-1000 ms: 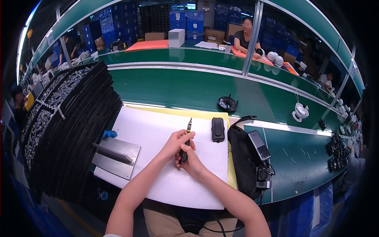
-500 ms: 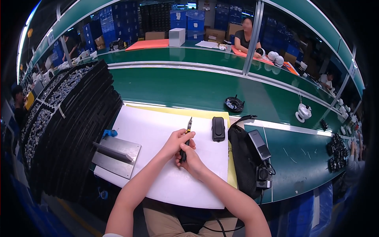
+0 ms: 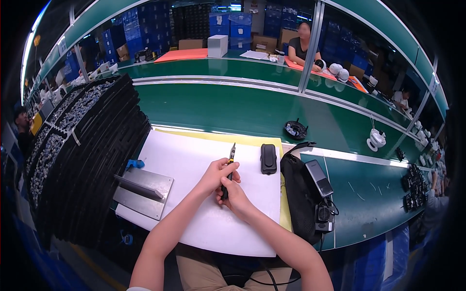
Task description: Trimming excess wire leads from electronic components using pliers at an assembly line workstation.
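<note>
Fingers of the left hand are bent closed about the upper grip of a pair of pliers, the thumb laid over it just below the yellow band. The right hand is curled closed too, clamped on the lower part of the black handles, its thumb reaching up along them. The hands touch each other.

Both bare forearms slant inward from the lower edge, meeting over a white sheet; whether the hands rest on it, I cannot tell. The pliers run through both grips, their metal nose sticking out beyond the left hand, away from the body and leaning slightly right. The handle ends show between the hands, on the near side.

Left of the left hand lies a metal plate with an upright fin. A black case lies beyond and right of the right hand; farther right, a black bag borders the green tabletop.
</note>
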`<state>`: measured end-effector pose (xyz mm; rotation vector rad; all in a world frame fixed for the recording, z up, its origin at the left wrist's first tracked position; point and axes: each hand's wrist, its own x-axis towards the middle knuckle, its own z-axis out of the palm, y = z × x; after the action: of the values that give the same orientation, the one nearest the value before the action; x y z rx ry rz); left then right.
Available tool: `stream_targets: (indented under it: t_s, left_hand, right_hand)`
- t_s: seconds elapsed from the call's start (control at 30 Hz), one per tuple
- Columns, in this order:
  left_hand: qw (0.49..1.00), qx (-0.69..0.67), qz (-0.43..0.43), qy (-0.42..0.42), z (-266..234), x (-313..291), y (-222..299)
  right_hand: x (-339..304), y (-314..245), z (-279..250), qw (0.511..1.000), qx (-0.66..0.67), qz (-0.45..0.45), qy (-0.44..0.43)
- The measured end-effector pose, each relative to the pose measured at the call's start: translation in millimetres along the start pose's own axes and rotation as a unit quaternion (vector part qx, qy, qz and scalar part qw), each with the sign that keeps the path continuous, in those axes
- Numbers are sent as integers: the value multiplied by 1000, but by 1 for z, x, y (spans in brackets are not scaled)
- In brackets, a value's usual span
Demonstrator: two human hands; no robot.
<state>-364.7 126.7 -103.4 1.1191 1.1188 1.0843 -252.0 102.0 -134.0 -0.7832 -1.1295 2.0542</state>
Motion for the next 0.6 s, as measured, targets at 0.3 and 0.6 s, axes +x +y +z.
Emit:
stream_targets:
  t_s: [0.3,0.6]
  left_hand:
    - [1000,-1,-3,1,0,1,-1]
    - [1000,-4,-13,2,1,0,-1]
  right_hand:
    - [0,-1,-1,1000,3,1,-3]
    - [-2,-4,1,1000,11,14,4]
